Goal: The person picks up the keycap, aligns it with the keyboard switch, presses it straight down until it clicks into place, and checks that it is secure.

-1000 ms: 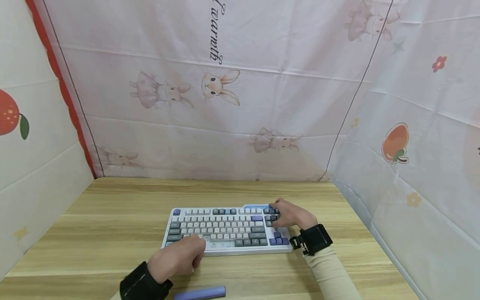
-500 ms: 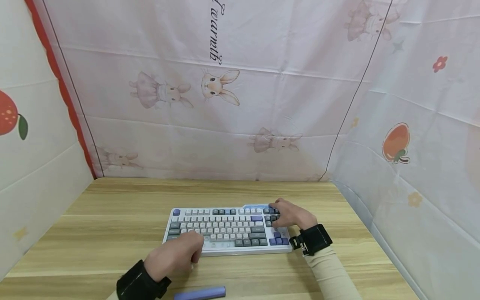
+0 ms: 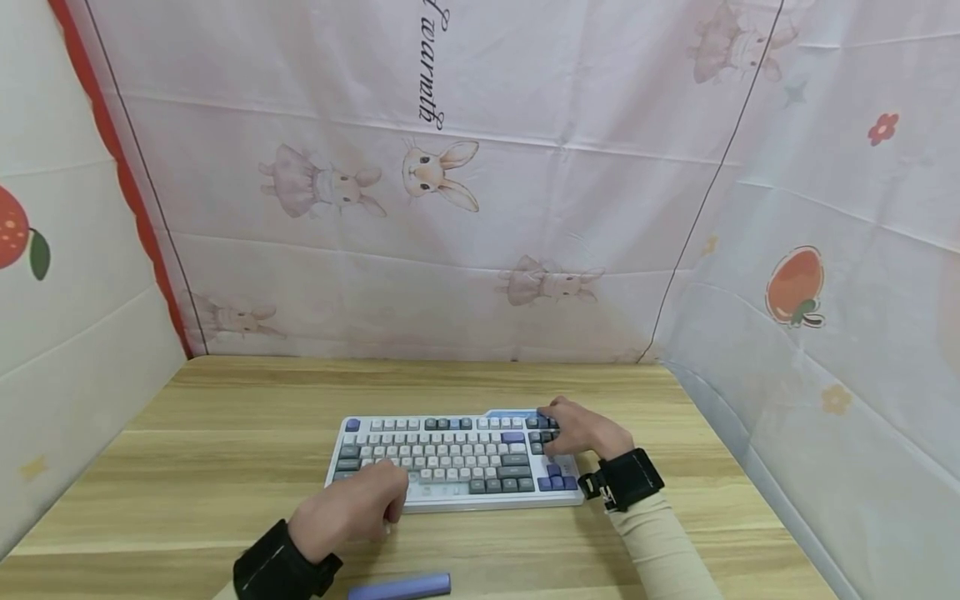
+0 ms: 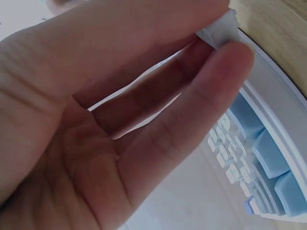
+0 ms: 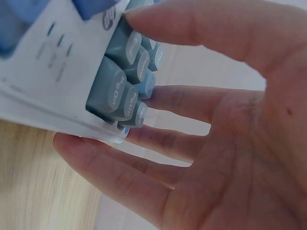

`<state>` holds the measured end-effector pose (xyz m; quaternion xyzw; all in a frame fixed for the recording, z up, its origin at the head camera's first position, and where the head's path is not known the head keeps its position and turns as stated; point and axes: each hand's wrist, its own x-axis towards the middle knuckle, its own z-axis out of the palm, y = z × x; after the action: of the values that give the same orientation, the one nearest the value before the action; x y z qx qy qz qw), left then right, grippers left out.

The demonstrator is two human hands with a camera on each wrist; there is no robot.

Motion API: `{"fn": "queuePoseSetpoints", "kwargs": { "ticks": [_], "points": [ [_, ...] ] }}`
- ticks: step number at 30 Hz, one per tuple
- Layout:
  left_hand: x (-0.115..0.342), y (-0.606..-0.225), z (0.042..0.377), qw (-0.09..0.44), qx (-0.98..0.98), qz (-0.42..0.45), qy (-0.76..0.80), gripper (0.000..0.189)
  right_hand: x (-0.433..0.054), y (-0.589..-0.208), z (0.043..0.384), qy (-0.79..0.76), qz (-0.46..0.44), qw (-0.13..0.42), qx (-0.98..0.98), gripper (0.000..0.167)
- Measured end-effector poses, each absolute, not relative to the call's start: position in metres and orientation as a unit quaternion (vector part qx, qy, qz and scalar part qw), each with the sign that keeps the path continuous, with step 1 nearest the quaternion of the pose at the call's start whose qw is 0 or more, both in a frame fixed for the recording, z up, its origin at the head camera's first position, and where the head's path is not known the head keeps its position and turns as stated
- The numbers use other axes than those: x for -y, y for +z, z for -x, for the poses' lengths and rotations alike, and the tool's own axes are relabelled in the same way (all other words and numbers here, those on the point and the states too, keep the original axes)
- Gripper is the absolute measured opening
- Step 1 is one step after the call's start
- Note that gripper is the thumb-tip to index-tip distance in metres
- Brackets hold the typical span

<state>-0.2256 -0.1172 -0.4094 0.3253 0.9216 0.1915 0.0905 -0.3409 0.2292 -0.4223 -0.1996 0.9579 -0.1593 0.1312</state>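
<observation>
A white keyboard (image 3: 450,506) with white, grey and purple keys lies on the wooden table. My left hand (image 3: 348,508), over its front left edge, pinches a small crumpled white wad like tissue (image 4: 219,31) between thumb and finger. Beside those fingers in the left wrist view are pale blue keys (image 4: 271,152). My right hand (image 3: 585,429) holds the keyboard's far right corner. Its thumb (image 5: 163,19) lies on the grey-blue keys (image 5: 108,86), with the other fingers spread around the edge. A pale strip without keycaps shows in the front row.
A long purple bar (image 3: 400,587), shaped like a space bar keycap, lies near the front of the wooden table (image 3: 225,433). Behind the table hangs a printed cloth (image 3: 480,208) with rabbits, and similar cloth closes off both sides.
My left hand has shifted slightly left along the keyboard's front edge, then stayed about there, still pinching the white wad. My right hand and the keyboard have not visibly moved.
</observation>
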Motion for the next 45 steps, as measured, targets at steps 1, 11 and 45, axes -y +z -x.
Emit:
{"fn": "queuePoseSetpoints", "kwargs": {
  "ticks": [1,11,45],
  "points": [
    [0.117,-0.409,0.226,0.092,-0.921,-0.325,0.193,0.03,-0.229,-0.422,0.341,-0.158,0.2,0.131,-0.958,0.075],
    [0.117,-0.406,0.226,0.082,-0.925,-0.317,0.191,0.032,-0.229,-0.421,0.342,-0.156,0.205,0.129,-0.957,0.075],
    [0.112,-0.396,0.234,0.018,-0.921,-0.332,0.202,0.052,-0.228,-0.421,0.34,-0.153,0.207,0.129,-0.958,0.074]
  ]
}}
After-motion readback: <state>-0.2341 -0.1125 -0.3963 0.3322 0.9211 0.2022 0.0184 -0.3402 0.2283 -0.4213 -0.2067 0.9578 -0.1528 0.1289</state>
